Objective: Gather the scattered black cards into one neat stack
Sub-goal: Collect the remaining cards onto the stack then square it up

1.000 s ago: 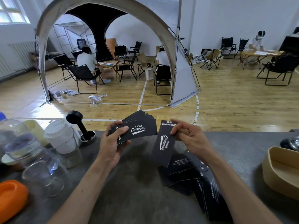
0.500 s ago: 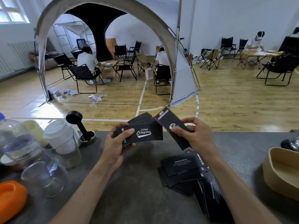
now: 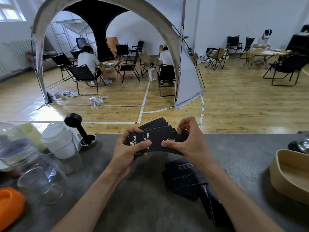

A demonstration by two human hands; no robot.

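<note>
Right hand (image 3: pixel 189 141) now pinches left hand's (image 3: pixel 128 148) cards (image 3: pixel 157 139).

Both forearms reach forward from the lower edge, bare, and converge at centre. The left hand (image 3: pixel 128 151) curls its grip — thumb laid flat on top (fingers wrapped behind). The right hand (image 3: pixel 189 139) pinches from the opposite side, fingers arched above its thumb.

Held cards (image 3: pixel 157 139) above table (image 3: pixel 133 206); loose cards (image 3: pixel 184 178) right-front.
</note>
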